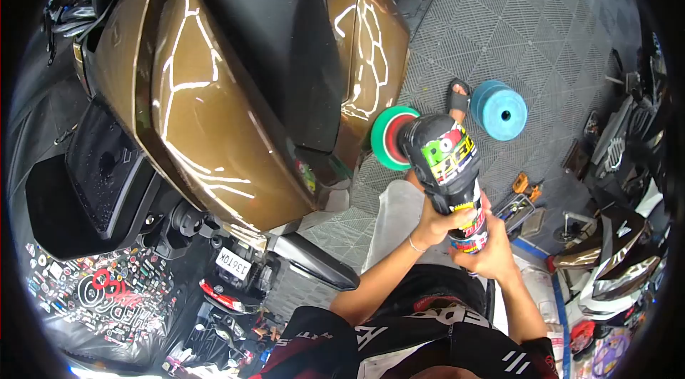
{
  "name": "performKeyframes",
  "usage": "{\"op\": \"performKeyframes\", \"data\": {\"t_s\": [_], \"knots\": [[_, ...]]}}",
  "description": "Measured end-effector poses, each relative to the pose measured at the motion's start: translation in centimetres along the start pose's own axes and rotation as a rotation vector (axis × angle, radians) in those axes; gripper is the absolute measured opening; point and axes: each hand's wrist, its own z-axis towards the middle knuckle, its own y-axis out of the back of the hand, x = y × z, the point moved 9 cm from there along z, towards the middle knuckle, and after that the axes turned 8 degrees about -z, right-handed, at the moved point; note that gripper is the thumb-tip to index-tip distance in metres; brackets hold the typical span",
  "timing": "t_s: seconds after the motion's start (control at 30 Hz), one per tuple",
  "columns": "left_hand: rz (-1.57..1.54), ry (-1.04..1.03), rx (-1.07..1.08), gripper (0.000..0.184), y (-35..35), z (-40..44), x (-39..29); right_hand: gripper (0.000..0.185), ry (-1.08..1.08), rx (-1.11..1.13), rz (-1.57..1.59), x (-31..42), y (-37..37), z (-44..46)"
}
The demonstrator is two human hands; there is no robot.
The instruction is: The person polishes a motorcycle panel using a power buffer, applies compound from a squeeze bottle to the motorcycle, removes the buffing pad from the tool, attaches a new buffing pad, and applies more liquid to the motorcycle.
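Note:
Both hands are on a black polishing machine (446,154) covered in colourful stickers. My left hand (437,225) wraps round its body near the middle, with a thin bracelet at the wrist. Around the rear end of the machine is my right hand (489,247), its fingers closed. A green-rimmed pad with a red backing (394,138) is fixed to the machine's head, near the lower side of a glossy brown scooter panel (357,79). Whether the pad touches the panel I cannot tell. Bright light reflections lie on the larger brown panel (214,115).
A blue cylindrical stool (499,109) stands on the grey tiled floor (492,29) beside a sandalled foot (458,97). The scooter's black seat (278,43) is between the brown panels. Orange-handled items (526,185) and vehicle parts (621,258) are at the right.

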Motion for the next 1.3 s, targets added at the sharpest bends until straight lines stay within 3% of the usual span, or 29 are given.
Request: {"op": "performKeyframes", "data": {"t_s": [0.1, 0.13, 0.17, 0.23, 0.4, 0.43, 0.53, 0.57, 0.67, 0.77, 0.83, 0.9, 0.97, 1.0, 1.03, 1.1, 1.13, 1.17, 1.23, 1.3], "knots": [[0.017, 0.029, -0.051, 0.033, 0.4, 0.5, -0.3, 0.049, -0.012, -0.01, -0.044, 1.2, 0.7, 0.8], [0.036, 0.027, -0.006, 0.03, 0.3, 1.5, -0.8, 0.049, 0.14, -0.137, -0.058, 2.8, 1.6, 1.4], [0.039, 0.024, -0.033, 0.027, 0.4, 2.4, -1.3, 0.048, 0.12, -0.1, -0.1, 2.8, 1.7, 2.1], [0.122, 0.087, -0.043, 0.048, 0.9, 4.3, -1.5, 0.048, 0.079, -0.08, -0.057, 4.0, 2.3, 3.9], [0.04, 0.008, -0.034, 0.031, 0.8, 9.6, -4.2, 0.055, 0.214, -0.129, 0.061, 6.6, 3.9, 8.5], [-0.013, -0.019, -0.061, 0.024, 0.3, 10.8, -5.0, 0.066, 0.004, -0.006, -0.107, 5.2, 4.0, 9.4], [-0.004, -0.074, -0.07, 0.022, -0.4, 14.6, -6.6, 0.051, 0.061, -0.085, -0.053, 6.4, 5.7, 12.1], [-0.04, -0.069, -0.079, 0.021, -0.9, 15.6, -7.2, 0.045, 0.061, 0.104, 0.026, 6.7, 5.1, 13.8], [-0.06, -0.044, -0.101, 0.019, -1.9, 17.8, -8.8, 0.038, 0.0, 0.016, 0.178, 7.7, 6.0, 15.5], [-0.006, -0.125, -0.152, 0.019, -1.2, 15.8, -7.6, 0.044, -0.003, 0.036, 0.065, 5.7, 5.9, 14.3], [0.042, -0.24, -0.079, 0.017, -0.6, 12.6, -6.1, 0.049, 0.072, 0.064, -0.098, 4.0, 5.6, 12.2], [0.06, -0.342, -0.061, 0.025, 0.1, 8.7, -3.9, 0.055, 0.405, -0.09, -0.232, 4.8, 6.2, 9.6], [-0.041, -0.406, -0.059, 0.033, -1.4, 6.0, -3.3, 0.061, 0.102, 0.26, -0.323, 3.5, 5.3, 8.5], [-0.063, -0.424, -0.086, 0.032, -1.4, 5.9, -2.9, 0.06, 0.085, 0.326, -0.316, 3.1, 5.3, 8.4], [-0.084, -0.438, -0.107, 0.03, -1.3, 6.1, -2.6, 0.06, 0.079, 0.329, -0.321, 3.2, 5.4, 8.6], [-0.034, -0.352, -0.121, 0.024, -0.8, 8.3, -3.2, 0.08, -0.006, 0.26, -0.292, 2.9, 6.3, 9.2], [-0.03, -0.355, -0.213, 0.02, -0.6, 9.0, -3.6, 0.078, 0.18, 0.018, -0.366, 2.8, 7.6, 9.2], [0.015, -0.317, -0.231, 0.018, -1.3, 9.3, -4.2, 0.078, -0.004, 0.104, -0.177, 0.5, 7.2, 9.9], [-0.025, -0.288, -0.278, 0.019, -1.3, 9.1, -3.6, 0.081, -0.059, 0.227, -0.153, -0.8, 7.2, 10.0], [-0.112, -0.404, -0.305, 0.022, -2.1, 7.4, -3.6, 0.088, -0.095, 0.308, -0.236, -0.6, 7.2, 9.0]]}}
